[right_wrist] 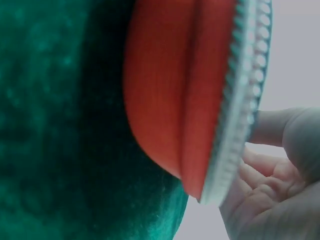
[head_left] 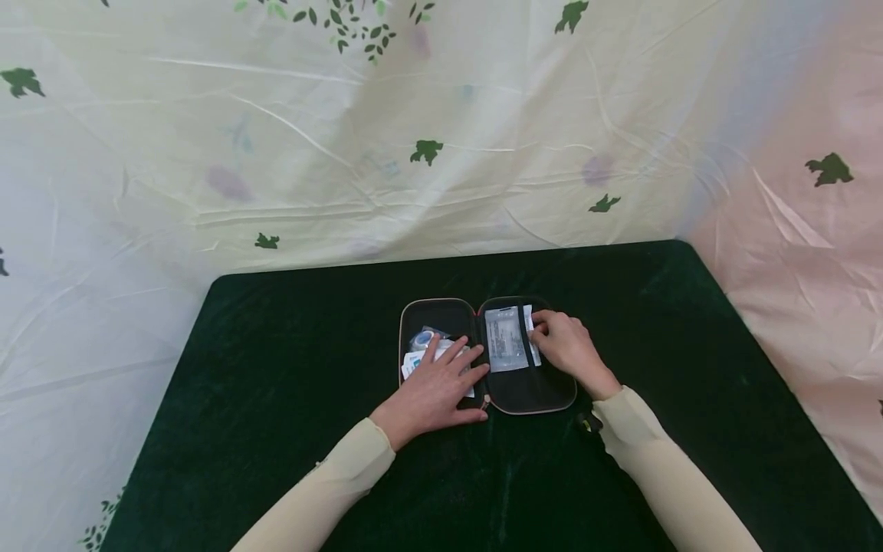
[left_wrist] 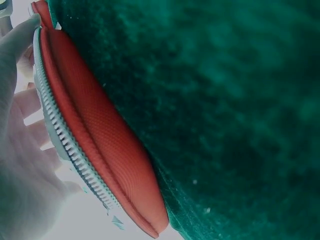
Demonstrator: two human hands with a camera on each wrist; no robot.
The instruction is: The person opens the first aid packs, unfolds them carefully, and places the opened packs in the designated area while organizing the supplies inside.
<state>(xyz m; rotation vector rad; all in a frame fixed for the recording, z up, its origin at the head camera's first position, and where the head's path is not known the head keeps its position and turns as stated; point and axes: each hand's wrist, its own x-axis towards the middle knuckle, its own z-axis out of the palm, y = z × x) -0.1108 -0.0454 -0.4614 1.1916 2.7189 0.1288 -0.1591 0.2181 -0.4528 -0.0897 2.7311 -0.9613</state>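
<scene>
1. From my remote post, I can read no word, brand or number in the head view or either wrist view.
2. Faint rows of small print run across a translucent packet (head_left: 506, 341) beneath the dark strap (head_left: 523, 337) in the right half of the opened case (head_left: 534, 397); I cannot make out the letters.
3. A small blue mark shows on a white packet (head_left: 411, 363) in the left half, beside the left hand (head_left: 438, 387); I cannot tell whether it is lettering or a logo.
</scene>
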